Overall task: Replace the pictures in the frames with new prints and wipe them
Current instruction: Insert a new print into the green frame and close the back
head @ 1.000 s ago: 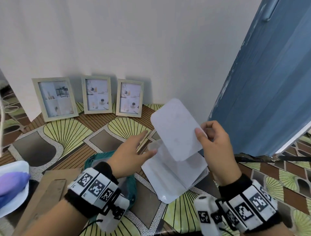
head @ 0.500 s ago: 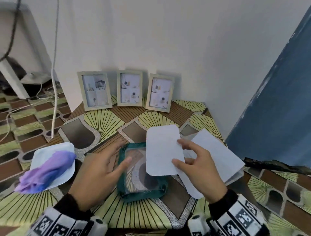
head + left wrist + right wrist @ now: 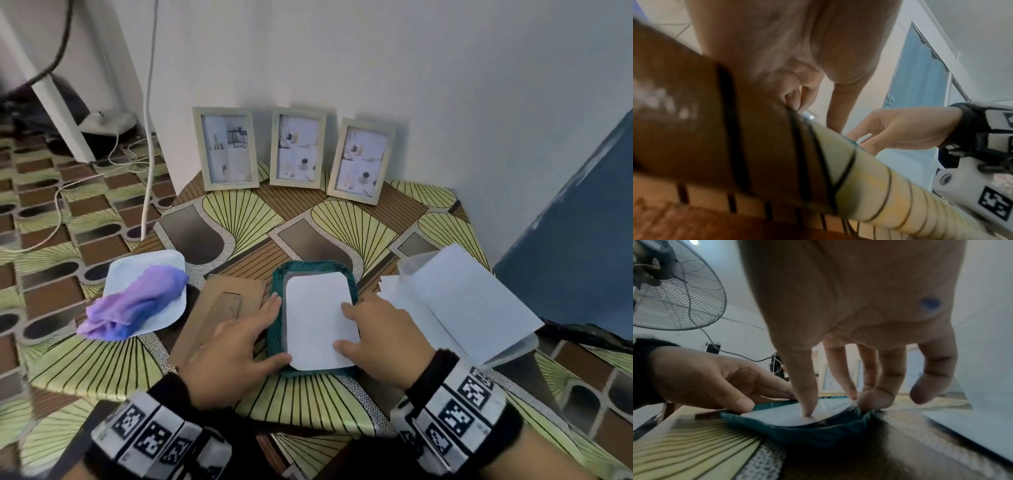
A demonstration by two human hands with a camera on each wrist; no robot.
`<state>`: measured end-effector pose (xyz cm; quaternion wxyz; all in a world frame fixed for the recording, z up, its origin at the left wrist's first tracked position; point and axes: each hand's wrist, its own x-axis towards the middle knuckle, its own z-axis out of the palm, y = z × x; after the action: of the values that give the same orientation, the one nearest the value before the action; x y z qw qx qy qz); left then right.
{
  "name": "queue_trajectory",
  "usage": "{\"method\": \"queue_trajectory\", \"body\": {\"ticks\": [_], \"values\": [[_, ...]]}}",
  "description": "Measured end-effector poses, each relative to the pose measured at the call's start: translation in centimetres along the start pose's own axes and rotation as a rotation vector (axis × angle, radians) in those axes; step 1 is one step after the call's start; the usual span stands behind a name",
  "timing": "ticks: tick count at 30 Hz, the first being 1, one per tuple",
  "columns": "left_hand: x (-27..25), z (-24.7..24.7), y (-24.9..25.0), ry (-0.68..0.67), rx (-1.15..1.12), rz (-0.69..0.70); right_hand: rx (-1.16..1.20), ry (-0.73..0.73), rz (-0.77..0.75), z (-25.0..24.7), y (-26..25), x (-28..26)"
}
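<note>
White print [image 3: 318,322] lying face-down inside teal frame [image 3: 275,329], mid-table. Right hand [image 3: 380,337] flat-fingered, pressing print's right edge; left hand [image 3: 233,346] flat, bracing frame's left rim. Neither gripping. Print likely thin, light, bendy, slippery; best pinched at edge or corner.

I see open counter [image 3: 239,219] between the teal frame [image 3: 275,329] and the three standing frames [image 3: 297,147] at the wall. The cardboard backing [image 3: 219,305] crowds my left, the stack of prints [image 3: 472,301] my right.
</note>
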<state>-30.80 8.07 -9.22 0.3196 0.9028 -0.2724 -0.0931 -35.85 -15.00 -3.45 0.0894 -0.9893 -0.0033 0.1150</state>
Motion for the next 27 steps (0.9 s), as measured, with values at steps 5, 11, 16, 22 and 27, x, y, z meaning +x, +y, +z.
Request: {"method": "queue_trajectory", "body": {"ticks": [5, 11, 16, 22, 27], "values": [[-0.2, 0.2, 0.0, 0.022, -0.094, -0.021, -0.118, -0.034, 0.022, -0.2, -0.7, 0.9], [-0.1, 0.1, 0.2, 0.027, -0.18, -0.041, -0.227, 0.004, -0.016, -0.6, -1.3, 1.9], [0.0, 0.0, 0.2, 0.022, -0.167, -0.034, -0.173, -0.017, -0.119, -0.7, -1.8, 2.8], [-0.1, 0.1, 0.4, 0.034, -0.151, -0.06, -0.158, -0.021, -0.102, -0.9, -1.5, 2.4], [0.0, -0.1, 0.5, 0.042, -0.18, -0.073, -0.189, -0.014, -0.105, -0.7, -1.3, 2.3]]}}
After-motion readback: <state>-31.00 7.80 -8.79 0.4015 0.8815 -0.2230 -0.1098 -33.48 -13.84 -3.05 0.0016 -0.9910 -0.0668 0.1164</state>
